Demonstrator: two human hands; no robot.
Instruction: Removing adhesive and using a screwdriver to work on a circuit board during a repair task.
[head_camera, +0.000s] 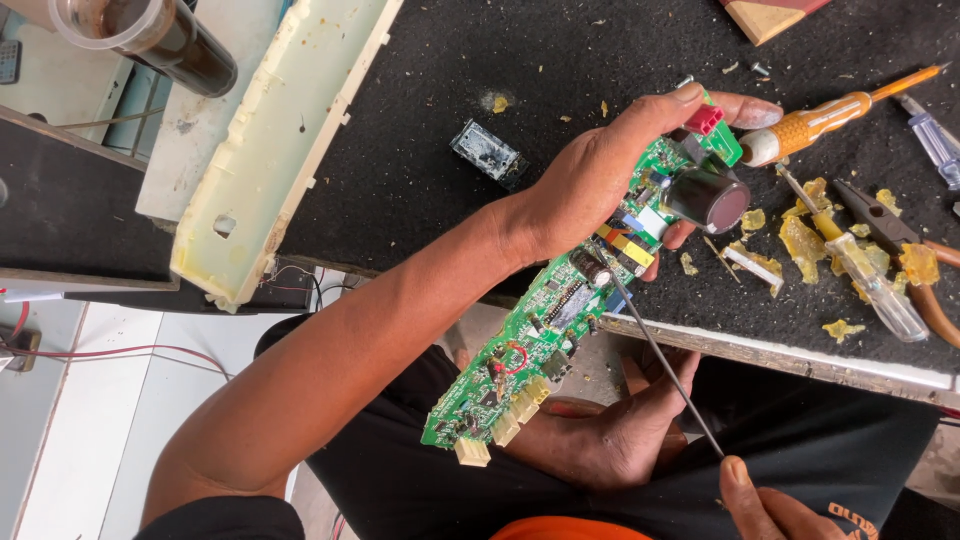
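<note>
My left hand (590, 180) grips the upper end of a long green circuit board (545, 320), thumb by its red connector (703, 118), fingers behind it. A large dark cylindrical capacitor (708, 195) stands on that end. The board slants down over my lap, with cream plugs at its lower end. My right hand (760, 500), only partly seen at the bottom edge, pinches a thin metal rod (660, 355). The rod's tip touches the board beside a small black capacitor. Bare skin (610, 440) lies under the board's lower end; I cannot tell whether it is a foot or a hand.
The black-topped bench (420, 200) holds an orange-handled screwdriver (820, 120), a clear-handled screwdriver (880, 285), pliers (890, 225), yellowish glue crumbs (800, 240) and a small clear box part (487, 152). A cream plastic housing (270, 140) lies at the left. A cup of dark drink (150, 35) stands top left.
</note>
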